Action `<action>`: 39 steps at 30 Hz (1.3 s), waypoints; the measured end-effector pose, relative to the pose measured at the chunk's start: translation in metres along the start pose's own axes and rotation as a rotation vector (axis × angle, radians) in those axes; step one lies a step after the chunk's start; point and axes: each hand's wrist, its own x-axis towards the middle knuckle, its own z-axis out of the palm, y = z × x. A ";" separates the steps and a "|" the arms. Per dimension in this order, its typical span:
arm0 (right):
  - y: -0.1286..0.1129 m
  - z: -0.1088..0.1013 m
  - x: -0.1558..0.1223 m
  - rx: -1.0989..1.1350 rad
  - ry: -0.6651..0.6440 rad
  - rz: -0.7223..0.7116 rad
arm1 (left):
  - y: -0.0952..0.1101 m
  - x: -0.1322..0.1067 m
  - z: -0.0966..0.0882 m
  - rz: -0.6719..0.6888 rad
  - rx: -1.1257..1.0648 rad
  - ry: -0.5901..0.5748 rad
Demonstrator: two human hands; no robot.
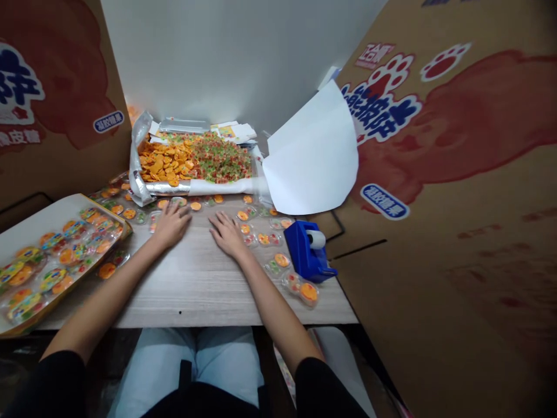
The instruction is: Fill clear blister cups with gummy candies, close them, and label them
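My left hand (pixel 171 223) lies flat on the wooden table (pixel 195 284), fingers spread, holding nothing. Beside it my right hand (pixel 226 232) also rests palm down with fingers stretched out and empty. Small clear packets of sweets (pixel 256 229) lie scattered just beyond and to the right of both hands. Behind them a foil-lined tray (pixel 165 187) holds a heap of orange sweets (pixel 163 162) and a heap of red-and-green sweets (pixel 221 159).
A blue tape dispenser (pixel 308 251) stands at the table's right. A flat box of filled packets (pixel 47 255) sits on the left. A white sheet (pixel 311 157) curls over the tray's right end. Large printed cardboard panels (pixel 456 174) wall both sides.
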 end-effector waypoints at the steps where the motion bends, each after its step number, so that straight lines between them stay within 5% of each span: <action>1: 0.006 -0.001 0.000 -0.019 0.021 0.058 | -0.006 -0.002 -0.001 -0.016 0.002 0.007; 6: 0.021 0.000 -0.002 -0.084 0.178 0.302 | -0.015 -0.014 -0.005 -0.176 0.011 0.119; 14: -0.011 0.010 -0.010 0.111 0.150 0.012 | 0.010 -0.015 -0.031 -0.041 -0.005 0.153; 17: -0.033 0.012 -0.018 0.134 0.073 -0.171 | 0.028 -0.046 -0.057 -0.040 0.001 0.155; 20: -0.061 0.018 -0.014 0.112 -0.007 -0.215 | 0.042 -0.100 -0.073 -0.289 0.107 0.068; 23: -0.087 0.025 0.009 0.116 -0.030 -0.103 | 0.049 -0.151 -0.068 -0.600 0.223 -0.028; 26: -0.103 0.030 0.039 0.104 -0.024 -0.032 | 0.051 -0.173 -0.049 -0.657 0.211 -0.032; 32: -0.116 0.037 0.063 0.023 -0.053 -0.287 | 0.032 -0.129 -0.029 -0.548 0.004 0.034; 39: -0.119 0.045 0.083 0.123 -0.014 -0.359 | 0.007 -0.086 -0.019 -0.490 0.024 -0.016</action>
